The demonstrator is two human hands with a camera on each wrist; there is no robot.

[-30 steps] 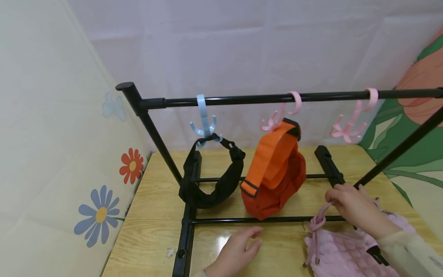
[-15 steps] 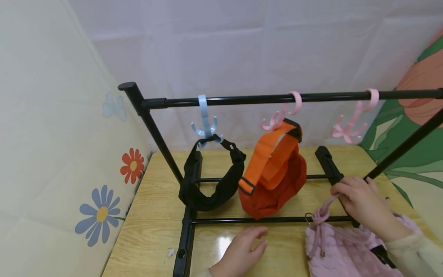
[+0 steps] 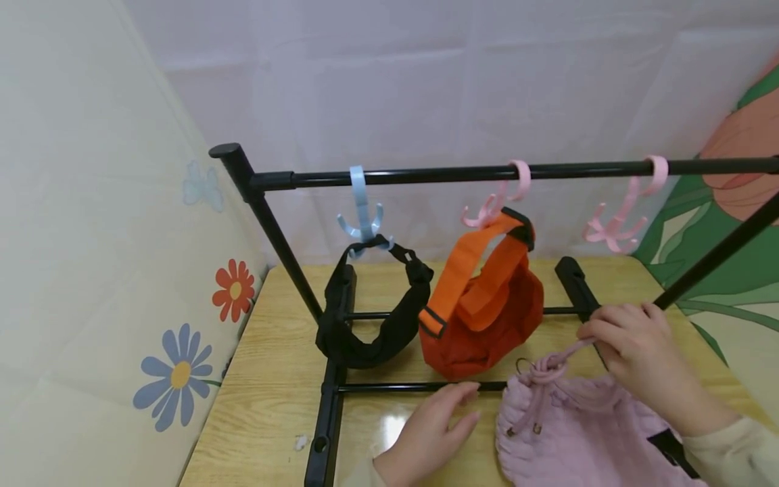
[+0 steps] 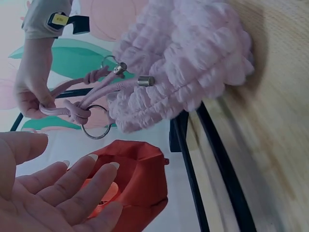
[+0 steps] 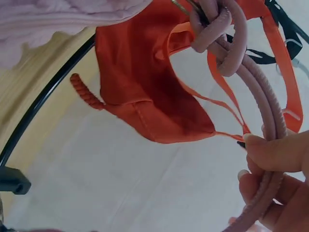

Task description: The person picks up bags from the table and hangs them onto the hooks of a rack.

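Note:
A puffy pink drawstring bag (image 3: 584,433) hangs by its cord from my right hand (image 3: 639,358). In the right wrist view, thumb and fingers pinch the doubled pink cord (image 5: 263,101) below its knot. My left hand (image 3: 429,433) is held apart from the bag, to its left, fingers loosely extended and holding nothing; the left wrist view shows its spread fingers (image 4: 79,186). Beyond the hands, an orange-red bag (image 3: 487,325) hangs from a pink hook (image 3: 487,210), and a black pouch (image 3: 377,338) from a blue hook (image 3: 361,210).
The black rack's top bar (image 3: 426,176) runs across the view above a wooden table (image 3: 262,406). Another pink hook (image 3: 615,223), bearing nothing, hangs at the right. A lower crossbar (image 3: 402,387) lies just beyond my left hand.
The pink bag has shifted left and lifted a little, held by my right hand. My right hand has moved slightly right and up, my left hand slightly right and up.

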